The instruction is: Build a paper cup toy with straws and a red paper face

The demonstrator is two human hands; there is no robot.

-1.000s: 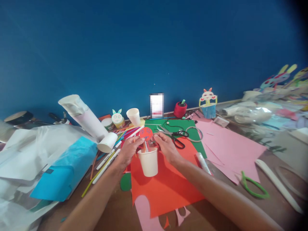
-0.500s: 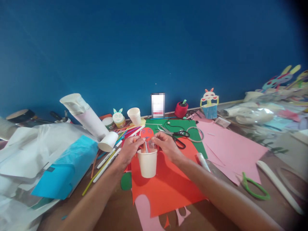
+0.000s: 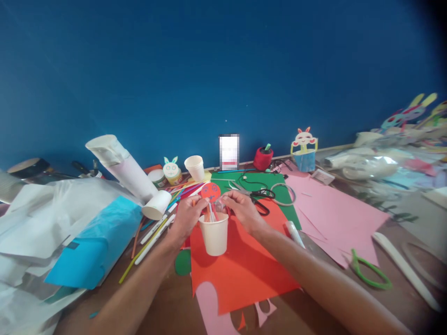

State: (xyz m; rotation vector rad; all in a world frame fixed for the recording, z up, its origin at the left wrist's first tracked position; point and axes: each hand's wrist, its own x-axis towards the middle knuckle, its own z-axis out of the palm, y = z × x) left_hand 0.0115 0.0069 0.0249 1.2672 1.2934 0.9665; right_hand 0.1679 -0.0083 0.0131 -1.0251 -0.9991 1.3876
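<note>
A white paper cup (image 3: pixel 215 238) stands on an orange sheet (image 3: pixel 244 270), with thin sticks or straws showing inside its rim. Above the cup is a round orange paper face (image 3: pixel 211 192) with blue drawn features. My left hand (image 3: pixel 190 213) has its fingertips pinched at the lower left of the face, near the cup's rim. On the other side, my right hand (image 3: pixel 241 210) pinches a small clear, shiny piece (image 3: pixel 220 204) beside the face. What exactly the left fingertips grip is too small to tell.
Black scissors (image 3: pixel 260 197) and a grey tape ring (image 3: pixel 283 194) lie behind the right hand. Markers (image 3: pixel 155 239) and a fallen white cup (image 3: pixel 157 205) are at the left. A glue stick (image 3: pixel 295 234) and pink sheets (image 3: pixel 342 214) lie right.
The orange face has shifted slightly left and up and shows more fully. The clear piece has come nearer the right fingertips, and both hands remain close to the cup.
</note>
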